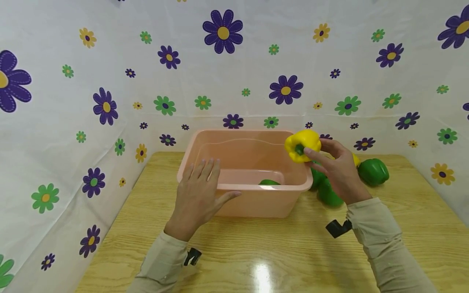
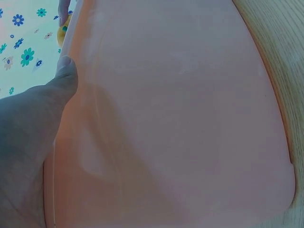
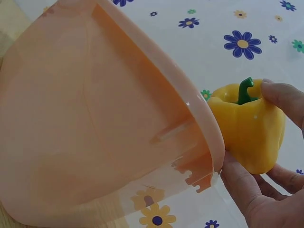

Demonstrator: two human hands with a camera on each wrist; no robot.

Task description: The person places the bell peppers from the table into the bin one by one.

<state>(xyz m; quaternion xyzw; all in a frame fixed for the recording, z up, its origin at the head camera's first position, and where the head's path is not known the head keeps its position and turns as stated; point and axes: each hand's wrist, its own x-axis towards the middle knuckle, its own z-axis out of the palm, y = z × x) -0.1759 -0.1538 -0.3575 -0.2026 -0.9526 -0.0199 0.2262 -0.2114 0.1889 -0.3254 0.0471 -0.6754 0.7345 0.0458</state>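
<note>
My right hand [image 1: 338, 169] holds a yellow bell pepper [image 1: 307, 140] above the right end of a pink plastic basin [image 1: 256, 203]. In the right wrist view, the thumb is near the green stem [image 3: 246, 90] and the other fingers support the pepper from below. My left hand [image 1: 199, 191] rests at the basin's near left rim, its fingers straight and reaching over the edge. Its thumb [image 2: 67, 71] lies along the rim in the left wrist view. Inside the basin, part of a green pepper [image 1: 269, 182] shows above the near rim.
Several green peppers lie right of the basin, including one close to it [image 1: 329, 193] and one farther right [image 1: 373, 171]. Part of another yellow pepper [image 1: 356, 160] shows behind my right hand. The wooden table [image 1: 234, 248] meets a white flowered cloth [image 1: 249, 61] at the back and sides.
</note>
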